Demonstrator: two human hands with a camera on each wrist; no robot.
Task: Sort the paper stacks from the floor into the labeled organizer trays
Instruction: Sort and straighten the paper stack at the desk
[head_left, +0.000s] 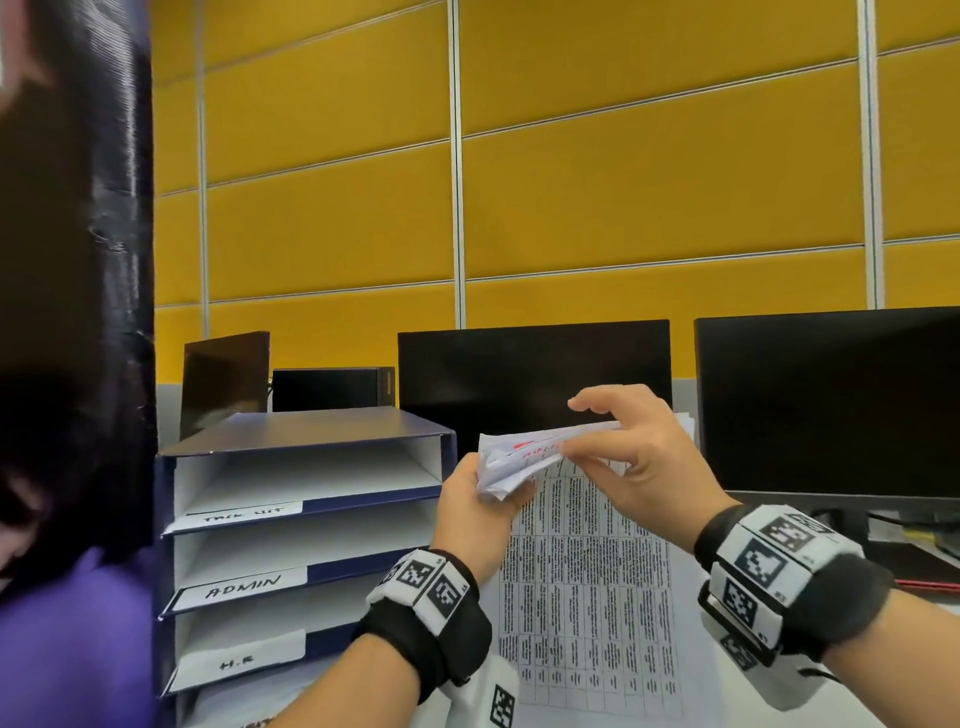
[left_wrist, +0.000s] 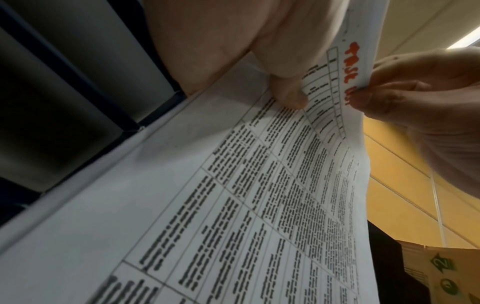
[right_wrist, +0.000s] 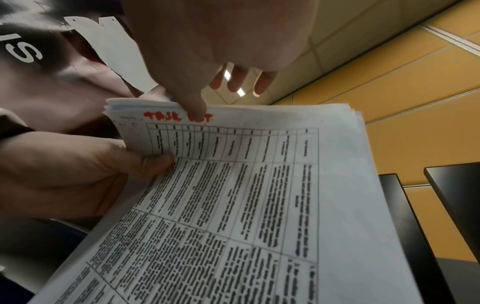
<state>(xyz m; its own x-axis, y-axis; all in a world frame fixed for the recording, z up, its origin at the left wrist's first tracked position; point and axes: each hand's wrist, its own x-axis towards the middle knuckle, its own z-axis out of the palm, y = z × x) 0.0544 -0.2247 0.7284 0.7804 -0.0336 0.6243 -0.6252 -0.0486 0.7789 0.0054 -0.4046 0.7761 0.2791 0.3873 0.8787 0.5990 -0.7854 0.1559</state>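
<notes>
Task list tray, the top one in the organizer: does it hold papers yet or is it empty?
Empty as far as shows: the task list tray has a bare white floor, and both hands hold the paper stack outside it.

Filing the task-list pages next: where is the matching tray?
Head view, left of both hands: the white-labelled top tray of the dark-blue organizer, directly above the ADMIN tray.

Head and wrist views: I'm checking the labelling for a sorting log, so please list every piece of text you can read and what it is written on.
"TASK LIST", red handwriting, partly under the right hand: top of the paper stack.
"TASK LIST", faint, likely: top tray label.
"ADMIN": middle tray label.
"H.R": bottom tray label.
"2": brown box.
Printed table text on the stack: too blurred.
Wristband markers: patterns, no words.
</notes>
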